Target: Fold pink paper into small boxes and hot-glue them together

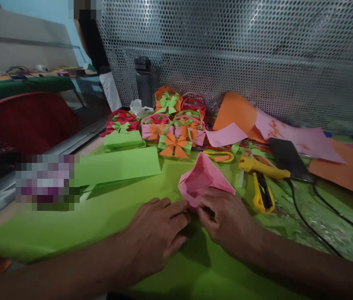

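A folded piece of pink paper point(206, 173), opened into a pocket with a pointed top, stands on the green sheet in front of me. My right hand point(226, 214) is closed on its near right edge, fingers curled inward. From the other side, my left hand point(159, 227) lies with its fingers stretched out and apart, the index fingertip touching the paper's near lower edge. The paper's bottom is partly hidden behind both hands.
Behind stand several small paper bags with bows, one being a green bag point(174, 146). Folded green paper point(120, 166) lies left. On the right are a yellow glue gun point(264, 166), a yellow-handled cutter point(264, 193), a black phone-like slab point(290, 158) and cables. A person point(93, 46) stands back left.
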`<move>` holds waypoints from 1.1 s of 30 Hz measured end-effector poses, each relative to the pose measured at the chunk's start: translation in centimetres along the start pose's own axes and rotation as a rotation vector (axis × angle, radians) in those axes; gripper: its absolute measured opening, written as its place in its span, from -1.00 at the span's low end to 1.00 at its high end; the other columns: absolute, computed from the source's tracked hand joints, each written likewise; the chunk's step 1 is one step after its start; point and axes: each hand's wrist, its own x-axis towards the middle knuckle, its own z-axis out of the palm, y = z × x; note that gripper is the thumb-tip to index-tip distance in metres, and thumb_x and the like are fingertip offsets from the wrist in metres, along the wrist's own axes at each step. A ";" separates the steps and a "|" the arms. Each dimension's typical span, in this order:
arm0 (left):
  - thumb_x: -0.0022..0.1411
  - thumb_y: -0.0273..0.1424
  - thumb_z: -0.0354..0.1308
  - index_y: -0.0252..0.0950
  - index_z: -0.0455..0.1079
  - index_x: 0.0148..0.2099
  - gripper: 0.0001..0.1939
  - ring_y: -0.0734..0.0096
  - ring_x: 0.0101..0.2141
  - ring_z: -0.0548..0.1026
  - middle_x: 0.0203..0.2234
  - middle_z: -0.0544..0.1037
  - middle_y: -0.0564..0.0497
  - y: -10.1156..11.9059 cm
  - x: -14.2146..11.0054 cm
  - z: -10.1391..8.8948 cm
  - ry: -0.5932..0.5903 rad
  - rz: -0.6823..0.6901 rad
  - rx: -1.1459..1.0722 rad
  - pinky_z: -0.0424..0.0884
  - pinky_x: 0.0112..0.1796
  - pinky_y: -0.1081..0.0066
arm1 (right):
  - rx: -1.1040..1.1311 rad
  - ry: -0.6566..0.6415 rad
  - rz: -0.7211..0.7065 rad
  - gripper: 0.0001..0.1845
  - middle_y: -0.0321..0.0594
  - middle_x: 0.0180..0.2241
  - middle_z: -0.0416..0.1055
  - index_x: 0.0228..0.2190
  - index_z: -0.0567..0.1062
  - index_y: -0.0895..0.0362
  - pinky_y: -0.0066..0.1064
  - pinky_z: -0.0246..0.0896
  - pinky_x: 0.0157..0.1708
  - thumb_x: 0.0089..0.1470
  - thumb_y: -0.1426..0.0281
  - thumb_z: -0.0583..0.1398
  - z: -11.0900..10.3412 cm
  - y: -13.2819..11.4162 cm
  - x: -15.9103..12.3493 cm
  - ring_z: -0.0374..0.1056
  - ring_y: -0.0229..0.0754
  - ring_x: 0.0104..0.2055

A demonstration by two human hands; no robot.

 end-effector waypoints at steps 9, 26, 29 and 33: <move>0.19 -0.35 0.01 -0.25 0.26 -0.07 -0.75 0.29 -0.27 0.41 -0.12 0.42 0.02 -0.5 0.3 0.2 -0.009 0.093 0.029 0.32 -0.26 0.25 | 0.002 -0.003 0.017 -0.82 -0.36 -0.61 0.16 -0.67 0.18 0.17 -0.43 -0.22 -0.54 -0.15 0.57 0.07 0.0 0.2 0.1 0.03 -0.37 -0.55; 0.09 -0.02 0.01 -0.24 0.16 0.07 -0.42 0.22 -0.25 0.32 -0.06 0.29 -0.04 0.0 0.1 0.8 -0.077 0.048 0.124 0.28 -0.20 0.16 | -0.046 0.039 0.015 -0.89 -0.32 -0.61 0.23 -0.63 0.27 0.17 -0.42 -0.20 -0.54 -0.15 0.54 0.05 0.0 0.0 0.2 0.04 -0.34 -0.56; 0.09 -0.02 0.01 -0.27 0.18 0.05 -0.43 0.22 -0.24 0.32 -0.06 0.28 -0.04 0.1 0.2 0.8 -0.067 0.046 0.129 0.28 -0.19 0.16 | -0.072 0.047 0.009 -0.89 -0.30 -0.60 0.24 -0.62 0.29 0.18 -0.42 -0.20 -0.55 -0.15 0.55 0.05 0.2 -0.2 0.3 0.05 -0.33 -0.57; 0.10 0.01 -0.04 -0.29 0.21 0.04 -0.41 0.21 -0.24 0.32 -0.05 0.27 -0.07 0.1 0.2 1.0 -0.046 0.060 0.143 0.28 -0.20 0.17 | -0.120 0.029 -0.001 -0.86 -0.27 -0.59 0.29 -0.61 0.32 0.17 -0.41 -0.16 -0.54 -0.10 0.55 0.05 0.0 -0.2 0.2 0.11 -0.30 -0.54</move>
